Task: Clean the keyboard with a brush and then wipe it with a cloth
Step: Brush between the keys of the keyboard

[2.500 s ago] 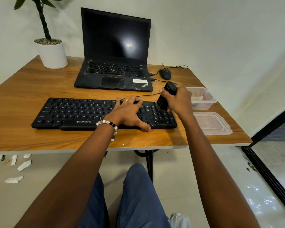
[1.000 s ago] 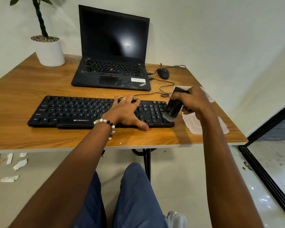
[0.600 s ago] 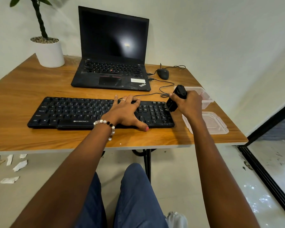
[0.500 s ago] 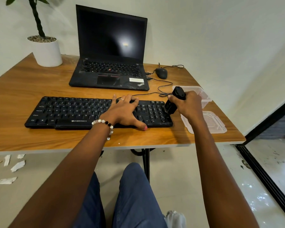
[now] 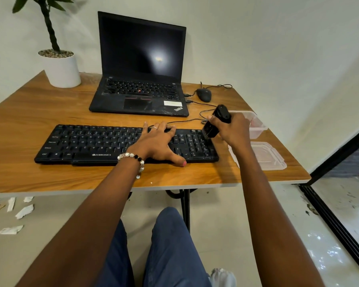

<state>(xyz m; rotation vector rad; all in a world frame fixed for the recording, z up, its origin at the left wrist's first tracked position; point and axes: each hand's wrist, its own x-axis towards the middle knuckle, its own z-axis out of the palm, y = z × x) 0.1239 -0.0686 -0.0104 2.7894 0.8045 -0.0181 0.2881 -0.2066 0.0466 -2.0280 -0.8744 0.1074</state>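
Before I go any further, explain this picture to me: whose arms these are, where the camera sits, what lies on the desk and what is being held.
There is no machine here. The camera sits on a person's head and looks forward and down, so the arms reaching in are that person's own. The left hand rests flat on the black keyboard, steadying it. The right hand grips a black brush, bristles down over the keyboard's right end. On the wooden table also stand an open laptop, a wired mouse, a potted plant, a clear plastic container and its lid. I cannot make out a cloth.
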